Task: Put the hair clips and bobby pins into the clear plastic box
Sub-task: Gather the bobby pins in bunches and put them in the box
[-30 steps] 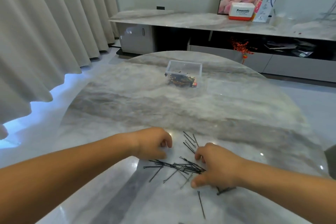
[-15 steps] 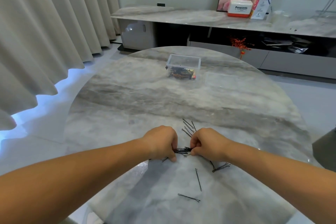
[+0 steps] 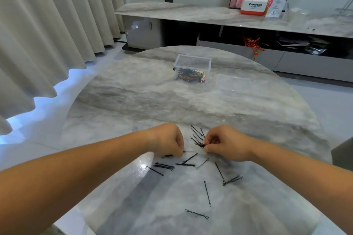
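Note:
Several black bobby pins (image 3: 165, 166) lie scattered on the near part of the round marble table (image 3: 133, 105). My left hand (image 3: 168, 140) is curled with its fingertips down on the table, a pin or two poking out beneath it. My right hand (image 3: 224, 144) pinches a small bunch of bobby pins (image 3: 199, 144) between thumb and fingers, just above the surface. More pins (image 3: 196, 132) lie between and behind the hands. The clear plastic box (image 3: 193, 63) stands far across the table, open, with dark hair clips in its bottom.
The box's clear lid (image 3: 235, 84) lies flat to the right of the box. Curtains (image 3: 38, 34) hang at the left. A low cabinet (image 3: 210, 15) runs along the back wall. A dark chair edge (image 3: 342, 150) shows at the right.
The hands, pressed together over the pile half a second ago, have drawn apart. Several pins now lie spread out in front of them, and the right hand holds a small bunch.

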Motion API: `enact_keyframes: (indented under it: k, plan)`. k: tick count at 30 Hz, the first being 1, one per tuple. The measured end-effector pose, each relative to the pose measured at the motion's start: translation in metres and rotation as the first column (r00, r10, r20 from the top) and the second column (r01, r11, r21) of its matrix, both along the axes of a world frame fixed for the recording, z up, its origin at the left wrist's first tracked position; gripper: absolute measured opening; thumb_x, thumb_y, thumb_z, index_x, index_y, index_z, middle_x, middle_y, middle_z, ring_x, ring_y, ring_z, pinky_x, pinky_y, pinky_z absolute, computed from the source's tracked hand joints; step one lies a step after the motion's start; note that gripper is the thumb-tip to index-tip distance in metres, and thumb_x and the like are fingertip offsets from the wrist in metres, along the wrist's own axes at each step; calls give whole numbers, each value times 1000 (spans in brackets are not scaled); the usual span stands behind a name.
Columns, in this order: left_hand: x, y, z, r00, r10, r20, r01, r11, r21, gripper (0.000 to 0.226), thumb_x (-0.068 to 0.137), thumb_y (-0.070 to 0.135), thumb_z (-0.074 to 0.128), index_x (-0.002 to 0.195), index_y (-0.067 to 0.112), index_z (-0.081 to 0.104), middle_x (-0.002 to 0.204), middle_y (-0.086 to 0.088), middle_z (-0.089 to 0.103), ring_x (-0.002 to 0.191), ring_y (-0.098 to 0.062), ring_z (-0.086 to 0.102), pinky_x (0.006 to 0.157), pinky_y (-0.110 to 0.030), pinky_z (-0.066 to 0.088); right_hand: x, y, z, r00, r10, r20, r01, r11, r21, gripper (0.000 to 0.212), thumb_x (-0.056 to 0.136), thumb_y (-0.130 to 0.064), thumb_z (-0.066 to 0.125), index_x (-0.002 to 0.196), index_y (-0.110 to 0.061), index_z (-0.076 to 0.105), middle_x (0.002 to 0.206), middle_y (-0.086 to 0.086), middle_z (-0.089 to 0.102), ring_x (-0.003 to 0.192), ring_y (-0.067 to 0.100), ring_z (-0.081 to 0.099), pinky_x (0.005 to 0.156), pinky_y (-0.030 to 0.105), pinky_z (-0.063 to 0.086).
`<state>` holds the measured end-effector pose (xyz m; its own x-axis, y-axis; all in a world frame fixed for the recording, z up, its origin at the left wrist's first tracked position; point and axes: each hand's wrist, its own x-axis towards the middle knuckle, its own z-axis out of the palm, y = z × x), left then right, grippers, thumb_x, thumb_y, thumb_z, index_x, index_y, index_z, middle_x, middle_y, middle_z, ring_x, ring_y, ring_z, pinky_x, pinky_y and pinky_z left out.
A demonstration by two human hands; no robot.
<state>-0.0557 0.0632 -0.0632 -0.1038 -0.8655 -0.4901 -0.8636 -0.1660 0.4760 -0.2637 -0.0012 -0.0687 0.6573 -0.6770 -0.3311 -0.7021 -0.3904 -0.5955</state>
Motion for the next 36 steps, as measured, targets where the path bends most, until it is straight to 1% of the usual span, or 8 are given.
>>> enact_keyframes:
  k: [3,9,14,18,22,25,30,36]
  plan:
    - [15,-14,9,978,141,-156,-145,989,-14,4,78,17,77,76,20,77,71,5,73,63,-7,60,63,-21,50,1,-10,4,986,-121,119,102,983,153,9,82,-15,76,82,-8,70,76,8,77,65,12,69,67,28,56]
    - [38,-49,28,904,219,-367,-255,965,-53,3,81,10,79,82,8,77,77,1,79,71,-9,64,63,-20,51,13,-43,22,921,-274,278,207,946,248,10,80,-8,77,82,1,72,75,13,76,61,12,67,58,22,54]
    - [61,-112,34,846,321,-425,-440,872,-217,6,82,13,80,76,12,78,79,-4,79,72,-12,63,65,-24,53,37,-114,43,833,-388,394,400,915,54,7,81,-12,77,80,-7,73,76,8,77,66,14,68,65,30,57]
    - [67,-168,34,870,381,-314,-486,774,-406,7,81,17,78,76,12,76,65,-3,71,54,-12,56,52,-19,41,65,-176,49,824,-390,412,473,873,-118,9,80,-18,77,80,-10,73,74,10,73,66,18,65,69,40,57]
    - [70,-230,45,913,366,-182,-399,703,-589,12,84,18,72,73,21,73,57,9,62,60,-17,61,64,-25,50,99,-229,55,862,-325,389,441,860,-258,6,81,-20,75,76,-17,73,69,4,70,65,19,62,57,28,48]
    - [72,-260,43,920,358,-156,-373,686,-625,9,86,22,73,78,22,76,69,-1,73,69,-22,71,67,-29,58,116,-251,51,875,-316,368,430,855,-290,8,82,-22,74,82,-15,76,74,4,71,64,17,60,51,23,41]
    - [80,-281,22,942,320,-103,-311,719,-622,2,84,24,77,84,22,77,79,0,75,70,-21,70,76,-35,61,122,-264,36,863,-332,381,452,845,-287,14,85,-26,71,85,-14,78,82,4,74,74,19,65,64,27,49]
    - [86,-273,12,946,318,-69,-286,713,-641,21,86,29,76,104,19,75,108,3,74,104,-17,67,98,-37,54,110,-256,34,803,-378,461,529,808,-259,17,89,-28,63,90,-16,75,85,2,73,74,18,63,66,31,51]
